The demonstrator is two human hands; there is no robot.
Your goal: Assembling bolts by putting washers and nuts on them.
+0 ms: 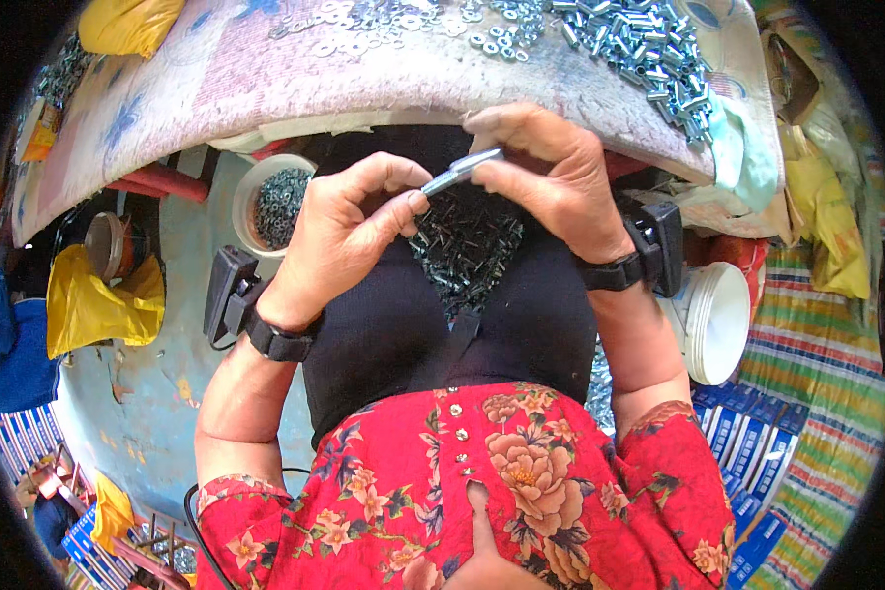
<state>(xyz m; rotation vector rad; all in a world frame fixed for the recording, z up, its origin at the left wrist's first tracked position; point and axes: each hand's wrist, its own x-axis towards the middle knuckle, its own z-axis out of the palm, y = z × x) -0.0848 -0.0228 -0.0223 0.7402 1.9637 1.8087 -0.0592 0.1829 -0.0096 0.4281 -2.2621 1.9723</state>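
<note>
My left hand pinches one end of a slim silver metal bolt between thumb and forefinger. At its other end is a flat, shiny, washer-like part. My right hand curls around that end, its thumb against the metal and its forefinger arched above. Whether the bolt and the flat part are joined cannot be made out. Below both hands, a heap of dark bolts lies in my lap on black cloth.
A white tub of small metal rings stands left. On the cloth-covered table ahead lie flat washers and a pile of metal sleeves. A white bucket tips at right, near blue boxes. Yellow bags lie left.
</note>
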